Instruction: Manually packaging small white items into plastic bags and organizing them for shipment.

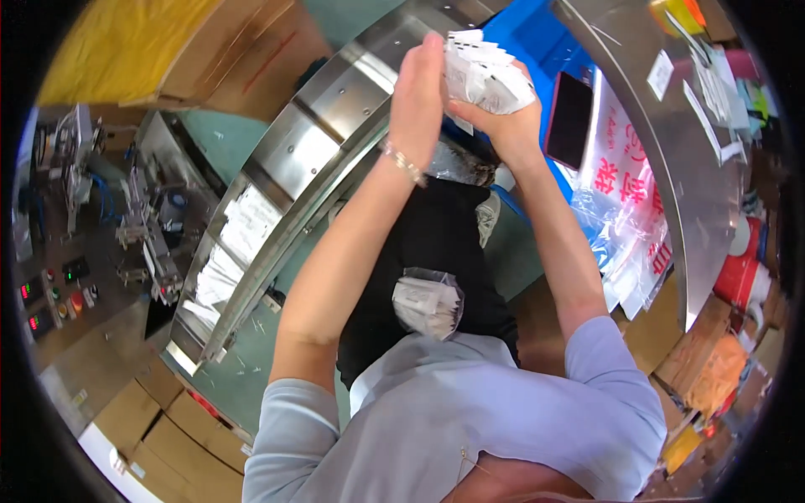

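Observation:
A bundle of small white sachets (486,75) is gripped in my right hand (513,126), whose fingers curl around its right side and underside. My left hand (419,92) stands upright along the left side of the bundle, palm turned toward it and fingers stretched out flat; whether it touches the sachets is hard to make out. On my lap rests a clear plastic bag (429,303) filled with similar white sachets. More loose sachets (239,230) lie heaped in the curved metal chute (306,151) to the left.
A blue bin (541,38) is beyond my right hand, with a dark phone (570,121) and clear bags printed in red (625,189) beside it. The metal table (688,168) curves along the right. Machinery (151,222) stands left, cardboard boxes (180,436) lower left.

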`<state>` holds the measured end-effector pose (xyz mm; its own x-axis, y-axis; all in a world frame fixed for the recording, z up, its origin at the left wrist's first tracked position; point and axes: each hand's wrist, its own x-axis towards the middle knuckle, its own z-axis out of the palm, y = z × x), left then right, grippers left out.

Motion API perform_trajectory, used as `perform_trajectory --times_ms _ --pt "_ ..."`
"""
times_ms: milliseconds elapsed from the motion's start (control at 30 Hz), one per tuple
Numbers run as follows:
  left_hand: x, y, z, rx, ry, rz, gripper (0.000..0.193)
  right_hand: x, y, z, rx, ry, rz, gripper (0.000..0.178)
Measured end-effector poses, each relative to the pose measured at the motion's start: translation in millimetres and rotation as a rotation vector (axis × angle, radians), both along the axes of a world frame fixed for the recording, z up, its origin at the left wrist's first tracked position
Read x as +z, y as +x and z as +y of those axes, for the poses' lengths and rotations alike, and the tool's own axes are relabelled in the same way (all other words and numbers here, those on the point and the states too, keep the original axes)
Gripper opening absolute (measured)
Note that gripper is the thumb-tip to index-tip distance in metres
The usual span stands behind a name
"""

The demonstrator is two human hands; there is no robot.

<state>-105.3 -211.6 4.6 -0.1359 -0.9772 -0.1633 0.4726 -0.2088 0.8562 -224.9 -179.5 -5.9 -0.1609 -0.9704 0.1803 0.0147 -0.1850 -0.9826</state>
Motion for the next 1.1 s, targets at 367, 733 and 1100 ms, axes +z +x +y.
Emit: perform_trajectory --times_ms 367,733,1100 --pt "-37.0 -85.4 -18.1 -0.061 -0.015 -0.084 0.033 -37.8 -67.6 9.8 0.05 -0.067 -0.161 0.111" --pt "-41.3 -85.8 -8.5 -0.23 -0.231 -0.209 0.045 -40.6 -67.8 10.7 -0.014 0.019 -0.005 0.097" --pt "11.0 -50.1 30.7 -0.366 0.142 0.263 0.064 2.4 -61.6 34.4 0.169 0.303 -0.423 0.049"
